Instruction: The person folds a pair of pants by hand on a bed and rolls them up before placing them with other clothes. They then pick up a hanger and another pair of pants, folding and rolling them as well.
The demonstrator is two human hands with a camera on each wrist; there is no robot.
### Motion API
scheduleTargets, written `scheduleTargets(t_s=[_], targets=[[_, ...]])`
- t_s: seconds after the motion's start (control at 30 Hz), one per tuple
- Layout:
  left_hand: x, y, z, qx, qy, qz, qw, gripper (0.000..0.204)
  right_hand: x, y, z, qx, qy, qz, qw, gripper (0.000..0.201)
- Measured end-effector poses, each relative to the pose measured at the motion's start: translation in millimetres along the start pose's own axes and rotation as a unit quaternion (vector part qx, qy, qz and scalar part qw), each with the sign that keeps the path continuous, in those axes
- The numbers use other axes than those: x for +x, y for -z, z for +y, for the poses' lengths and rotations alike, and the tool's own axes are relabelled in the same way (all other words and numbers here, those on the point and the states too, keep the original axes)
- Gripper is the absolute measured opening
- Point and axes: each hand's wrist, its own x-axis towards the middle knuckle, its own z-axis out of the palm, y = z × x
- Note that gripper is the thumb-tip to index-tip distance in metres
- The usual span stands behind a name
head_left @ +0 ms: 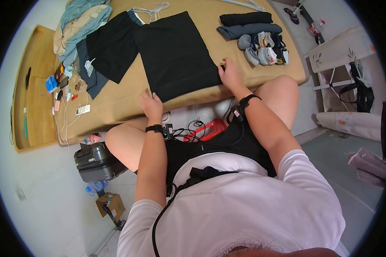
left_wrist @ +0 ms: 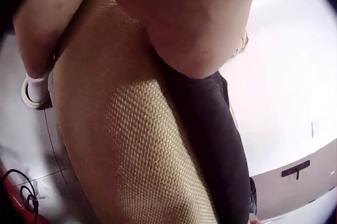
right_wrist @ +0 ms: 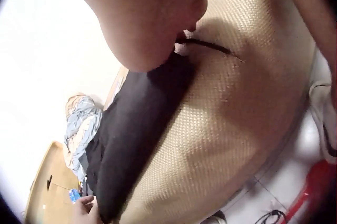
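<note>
A black folded garment (head_left: 180, 55) lies flat on the woven mat (head_left: 111, 109) that covers the bed, its near edge along the bed's front. My left hand (head_left: 151, 104) pinches its near left corner, and my right hand (head_left: 232, 76) grips the near right corner with curled fingers. In the right wrist view a thin dark strip (right_wrist: 210, 46) sticks out by the right fingers. The left wrist view shows the heel of my left hand (left_wrist: 195, 40) over the dark cloth (left_wrist: 210, 129), its fingertips hidden.
Black shorts (head_left: 116, 47) and crumpled bedding (head_left: 79, 30) lie to the left, with a phone (head_left: 83, 110) and small items nearer. Rolled dark clothes (head_left: 248, 31) and several rolled socks (head_left: 266, 55) sit at right. Hangers (head_left: 152, 9) lie at the back. A red stool (head_left: 212, 129) stands below.
</note>
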Motion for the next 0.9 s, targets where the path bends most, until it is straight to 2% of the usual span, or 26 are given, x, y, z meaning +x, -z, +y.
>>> scheduleTargets(t_s=[0.03,0.1,0.13,0.2,0.23,0.3,0.33,0.37,0.43,0.47,0.53,0.67,0.73,0.77,0.83,0.87,0.9], targets=[[2.9,7.4,6.2,0.000,0.001,0.000,1.000,0.036,2.4,5.5,-3.3,0.000,0.000,-0.001,1.000,0.024],[9.8,23.3,23.5,-0.004,-0.099,-0.028,0.995,0.039,9.5,19.9,-13.9,0.050,0.091,0.005,0.995,0.027],[9.1,24.1,26.9,-0.005,-0.099,-0.028,0.995,0.039,8.6,22.6,-16.5,0.050,0.092,0.004,0.995,0.027],[7.2,25.1,35.3,-0.062,-0.196,-0.107,0.973,0.044,1.9,29.0,-22.6,0.121,0.197,-0.130,0.964,0.032],[6.2,24.2,37.6,-0.062,-0.196,-0.106,0.973,0.044,-4.1,28.7,-24.1,0.121,0.197,-0.130,0.964,0.032],[4.6,24.2,40.3,-0.091,-0.228,-0.166,0.955,0.049,-16.2,26.7,-29.1,0.072,0.233,-0.217,0.945,0.038],[3.2,23.6,38.7,-0.080,-0.211,-0.171,0.959,0.055,-19.1,23.8,-29.3,0.051,0.228,-0.214,0.948,0.045],[1.7,21.1,34.4,-0.080,-0.210,-0.171,0.959,0.055,-19.9,21.7,-27.9,0.051,0.228,-0.215,0.948,0.045],[1.8,16.7,27.2,-0.066,-0.158,-0.171,0.970,0.056,-17.8,19.9,-23.2,0.021,0.224,-0.197,0.954,0.051],[2.0,16.8,25.0,-0.067,-0.159,-0.170,0.970,0.056,-17.6,20.1,-21.4,0.021,0.225,-0.196,0.954,0.051],[3.4,16.2,20.1,-0.069,-0.144,-0.184,0.970,0.059,-16.0,20.3,-16.3,0.035,0.174,-0.212,0.961,0.055],[8.3,4.1,0.1,-0.102,-0.141,-0.159,0.972,0.054,-11.4,11.7,-3.7,0.052,0.171,-0.176,0.968,0.050],[9.1,4.3,-3.0,-0.153,0.021,-0.189,0.970,0.039,-7.7,6.7,1.6,0.113,0.096,-0.196,0.969,0.041],[9.7,6.0,-2.9,-0.153,0.022,-0.189,0.970,0.039,-6.3,5.6,3.4,0.113,0.097,-0.196,0.969,0.041],[12.2,10.1,-3.9,-0.171,0.043,-0.193,0.965,0.029,-3.1,4.0,5.9,0.185,0.039,-0.213,0.959,0.036],[12.4,12.0,-4.1,-0.171,0.043,-0.192,0.965,0.029,-1.9,3.3,6.8,0.186,0.040,-0.213,0.958,0.036],[12.1,13.6,-3.7,-0.175,0.052,-0.188,0.965,0.028,-0.6,3.0,8.2,0.203,0.003,-0.231,0.952,0.036]])
